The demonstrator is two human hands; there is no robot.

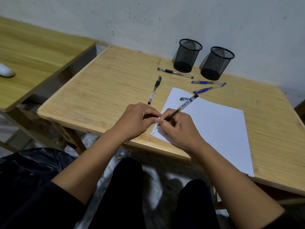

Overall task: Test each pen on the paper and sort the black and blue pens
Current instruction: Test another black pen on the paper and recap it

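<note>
My right hand (179, 129) grips a black pen (183, 105) with its tip down on the near left corner of the white paper (214, 128), where a few marks are written. A loose pen cap (184, 99) lies on the paper's far edge. My left hand (137, 119) rests on the table with its fingertips pressing the paper's left edge. Two more black pens (154, 90) (175, 72) lie on the table beyond. Two blue pens (208, 82) (208, 89) lie near the paper's far corner.
Two black mesh pen cups (187, 55) (217, 63) stand at the back by the wall, with nothing visible inside them. The wooden table (99, 83) has its near edge under my wrists. A second table (33, 52) with a white object (5, 71) stands to the left.
</note>
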